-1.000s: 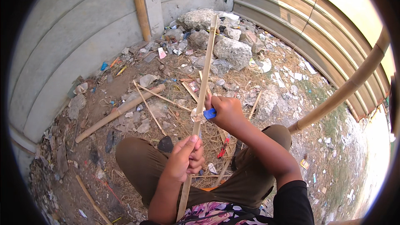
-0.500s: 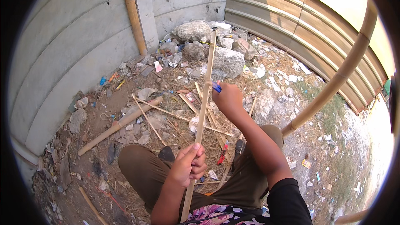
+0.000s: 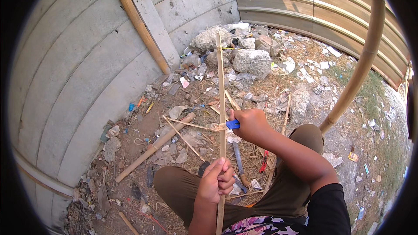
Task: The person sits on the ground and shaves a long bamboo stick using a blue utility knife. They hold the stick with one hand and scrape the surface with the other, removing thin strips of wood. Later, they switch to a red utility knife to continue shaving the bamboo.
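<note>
My left hand [image 3: 216, 180] is closed around the lower part of a long, narrow bamboo strip [image 3: 221, 74], which stands nearly upright in front of me, its lower end by my lap. In my closed right hand [image 3: 251, 125] is a blue-handled cutter knife [image 3: 233, 124], its blade lying across the strip about midway up. Pale curled shavings [image 3: 216, 126] bunch at the blade. Most of the handle is hidden by my fingers.
Between my knees lie a long-bladed knife [image 3: 238, 162], a red-handled tool [image 3: 264, 162] and loose strips. A bamboo pole [image 3: 156, 147] lies to the left. Rocks [image 3: 251, 63], a concrete wall [image 3: 87, 61] and a metal fence [image 3: 283, 11] stand beyond. Another bamboo pole [image 3: 355, 80] slants at right.
My right hand has drawn the cutter knife down along the strip toward my left hand, and shavings have bunched up at the blade. The view has shifted left.
</note>
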`<state>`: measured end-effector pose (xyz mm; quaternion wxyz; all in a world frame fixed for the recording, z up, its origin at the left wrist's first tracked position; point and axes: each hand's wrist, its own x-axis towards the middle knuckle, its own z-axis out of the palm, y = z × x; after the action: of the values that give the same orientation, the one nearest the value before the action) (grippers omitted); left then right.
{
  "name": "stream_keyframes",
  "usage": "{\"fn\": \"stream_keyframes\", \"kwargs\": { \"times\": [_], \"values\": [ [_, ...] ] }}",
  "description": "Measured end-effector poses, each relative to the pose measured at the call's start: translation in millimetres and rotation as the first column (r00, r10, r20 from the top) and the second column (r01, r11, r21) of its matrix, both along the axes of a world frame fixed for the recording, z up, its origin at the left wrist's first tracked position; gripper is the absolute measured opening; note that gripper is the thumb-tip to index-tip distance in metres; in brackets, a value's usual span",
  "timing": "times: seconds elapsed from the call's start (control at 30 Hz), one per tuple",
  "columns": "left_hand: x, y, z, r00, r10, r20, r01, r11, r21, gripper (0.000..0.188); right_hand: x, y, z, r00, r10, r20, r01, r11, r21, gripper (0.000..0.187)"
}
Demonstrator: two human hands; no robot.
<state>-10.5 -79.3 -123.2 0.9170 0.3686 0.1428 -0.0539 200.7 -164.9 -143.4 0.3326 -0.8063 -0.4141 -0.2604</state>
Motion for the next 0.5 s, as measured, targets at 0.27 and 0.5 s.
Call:
{"fn": "stream_keyframes", "kwargs": {
  "times": [0.27, 0.5],
  "values": [
    [5.9, -23.3, -1.1, 0.986, -0.16, -0.045, 0.159, 0.987, -0.021, 0.029, 87.0, -18.1, 28.2, 0.912, -0.313, -0.267, 0.325, 0.946, 0.002, 0.035],
    [5.8, -6.1, -4.2, 0.997, -0.069, -0.018, 0.069, 0.997, -0.015, 0.03, 39.7, -8.4, 12.1, 1.0, -0.025, -0.001, 0.025, 1.0, -0.005, 0.032]
  ]
}}
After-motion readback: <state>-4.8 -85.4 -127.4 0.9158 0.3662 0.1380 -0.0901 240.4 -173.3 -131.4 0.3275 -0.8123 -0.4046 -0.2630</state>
